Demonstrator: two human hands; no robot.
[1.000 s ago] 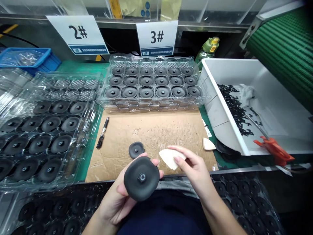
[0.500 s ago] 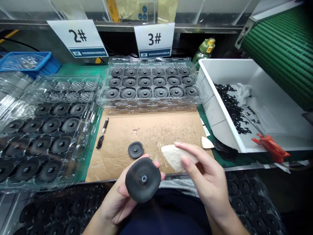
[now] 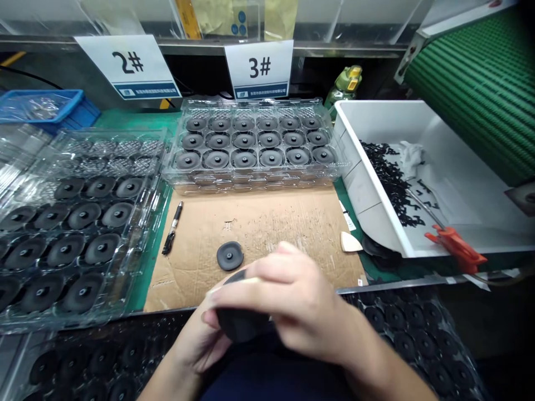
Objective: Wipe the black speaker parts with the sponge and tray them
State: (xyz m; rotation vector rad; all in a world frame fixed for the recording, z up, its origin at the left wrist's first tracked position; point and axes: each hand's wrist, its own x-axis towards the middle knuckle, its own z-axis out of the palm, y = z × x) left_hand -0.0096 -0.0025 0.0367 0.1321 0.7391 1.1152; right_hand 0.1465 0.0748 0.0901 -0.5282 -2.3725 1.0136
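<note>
My left hand [image 3: 196,340] grips a rounded black plastic disc [image 3: 242,326] just in front of the cardboard's near edge. Over the disc's top lies my right hand [image 3: 296,301], its fingers closed and slightly blurred. The white cloth-like pad it held a moment ago is now almost wholly hidden by the fingers; only a thin pale edge [image 3: 251,280] shows. Another black disc [image 3: 229,255], with a small central hub, rests on the cardboard [image 3: 259,214] beyond my hands. To the right, a small cream triangular pad [image 3: 350,242] lies at the cardboard's edge.
Clear trays of black discs stand at the back [image 3: 256,167] and left [image 3: 129,223]. A pen [image 3: 173,228] lies on the cardboard. At right, a white bin [image 3: 371,206] holds small black parts and an orange-handled tool [image 3: 455,248]. More disc trays [image 3: 418,340] sit below the table edge.
My right hand has moved left, from above the cardboard onto the disc in my left hand, carrying the white pad. The view has shifted slightly.
</note>
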